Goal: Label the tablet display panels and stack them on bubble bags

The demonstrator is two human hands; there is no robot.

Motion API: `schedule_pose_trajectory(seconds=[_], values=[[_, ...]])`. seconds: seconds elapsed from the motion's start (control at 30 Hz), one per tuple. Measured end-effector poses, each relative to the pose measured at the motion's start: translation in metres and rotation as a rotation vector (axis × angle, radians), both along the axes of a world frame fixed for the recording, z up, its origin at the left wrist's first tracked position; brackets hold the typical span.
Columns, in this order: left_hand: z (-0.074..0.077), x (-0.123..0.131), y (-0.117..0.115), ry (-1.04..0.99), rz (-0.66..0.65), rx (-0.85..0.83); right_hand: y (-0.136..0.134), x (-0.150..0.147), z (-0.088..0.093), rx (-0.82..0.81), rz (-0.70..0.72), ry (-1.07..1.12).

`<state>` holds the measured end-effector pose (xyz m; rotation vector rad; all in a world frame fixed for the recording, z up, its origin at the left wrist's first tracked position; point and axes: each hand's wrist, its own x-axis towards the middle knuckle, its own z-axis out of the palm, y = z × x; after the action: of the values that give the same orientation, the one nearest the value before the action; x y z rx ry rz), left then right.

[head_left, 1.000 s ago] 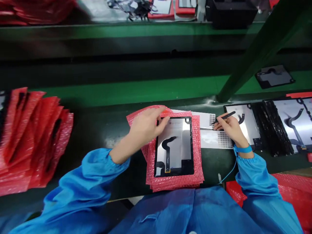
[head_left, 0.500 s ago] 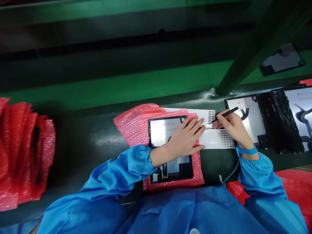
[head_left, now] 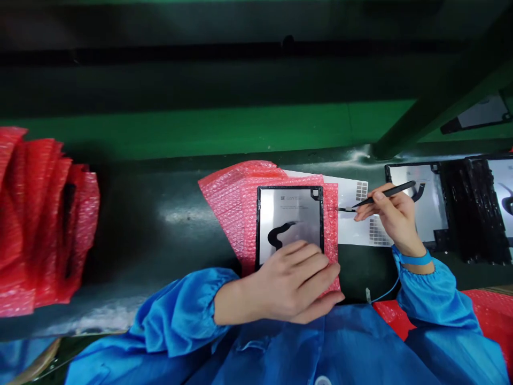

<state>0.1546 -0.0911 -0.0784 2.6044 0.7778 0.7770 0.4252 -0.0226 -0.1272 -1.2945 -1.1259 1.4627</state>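
My right hand point(head_left: 390, 214) pinches a pair of black tweezers point(head_left: 387, 193), tips pointing left. By the tips is a small pale piece, too small to name, over the white sticker sheets point(head_left: 352, 227) with grids of little grey squares. My left hand point(head_left: 294, 280) lies palm down across the lower part of a display panel point(head_left: 286, 200), fingers loosely bent towards its right edge. Silver-backed and black-framed, the panel carries a dark curved flex cable point(head_left: 276, 235). Under it are pink bubble-wrap bags point(head_left: 232, 192). The panel's lower end is hidden by my left hand.
A stack of red bubble-wrap bags point(head_left: 44, 224) stands at the left. On the right are another display panel point(head_left: 417, 176) and a row of black-edged panels point(head_left: 468, 214). A green post point(head_left: 417, 117) rises behind. Red wrap point(head_left: 489, 315) lies by my right sleeve.
My left hand has drawn back from the panel's upper right to its lower part, uncovering the cable. The tweezers are still in my right hand, now slightly off the sheets. The view has shifted.
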Motion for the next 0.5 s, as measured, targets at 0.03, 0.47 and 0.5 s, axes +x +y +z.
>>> schedule_pose_trajectory(seconds=[0.03, 0.47, 0.5], values=[[-0.002, -0.003, -0.008, 0.026, 0.034, -0.027, -0.001, -0.010, -0.001, -0.014, 0.038, 0.019], [-0.047, 0.001, -0.023, 0.354, 0.288, -0.071, -0.014, -0.041, -0.023, -0.161, 0.251, 0.103], [-0.047, 0.002, -0.024, 0.352, 0.295, -0.075, -0.015, -0.041, -0.023, -0.163, 0.251, 0.099]])
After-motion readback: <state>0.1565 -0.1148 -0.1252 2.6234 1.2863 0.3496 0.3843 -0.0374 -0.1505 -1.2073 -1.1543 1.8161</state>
